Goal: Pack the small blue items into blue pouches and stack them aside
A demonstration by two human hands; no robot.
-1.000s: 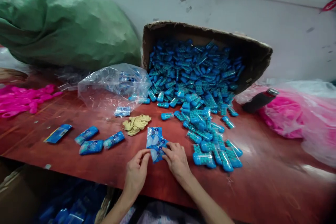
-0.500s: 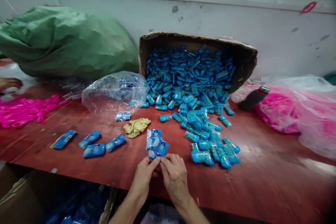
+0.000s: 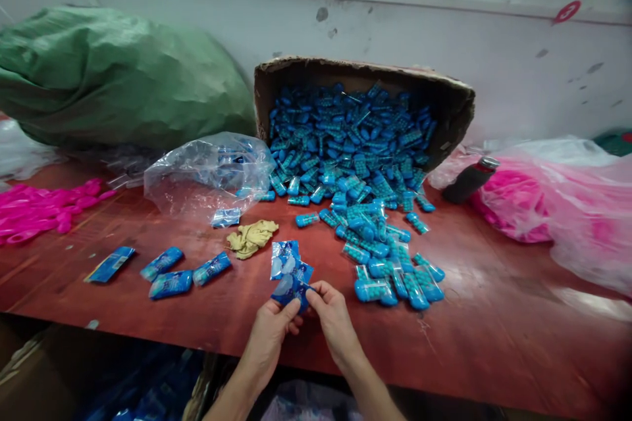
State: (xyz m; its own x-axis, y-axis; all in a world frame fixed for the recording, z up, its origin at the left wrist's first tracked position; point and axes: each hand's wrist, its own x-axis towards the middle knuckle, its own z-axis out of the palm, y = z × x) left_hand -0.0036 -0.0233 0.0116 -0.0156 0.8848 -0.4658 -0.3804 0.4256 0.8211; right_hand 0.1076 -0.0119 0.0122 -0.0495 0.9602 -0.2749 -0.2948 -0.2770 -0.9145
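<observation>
Clock centred on the held wrapper (image 3: pixel 282 289), 12 toward the wall. Near edge of the table (image 3: pixel 494 316) runs past at 6, close under the hands; wrists cross it. Open red surface at 4, also a bare strip at 9 before the blue packs (image 3: pixel 170 283). Room tighter at 3, where tubes (image 3: pixel 390 279) spill from the carton (image 3: pixel 461 112) at 1. Cloth (image 3: pixel 253 239) at 11.

Held wrapper: blue, glossy, pale rounded patch, darker print; sits between the hands above the table's near part. Left hand (image 3: pixel 269 332) grips its lower edge, thumb on top; right hand (image 3: pixel 336 319) pinches the right edge, thumb against forefinger. Loose wrappers (image 3: pixel 285 253) overlap at 12.

Left fingertips partly hidden beneath; print unreadable. Cannot tell whether held wrapper touches the loose ones. Forearms cut off at 6; blue items (image 3: pixel 148 381) under the table at 7 too dim to identify.
</observation>
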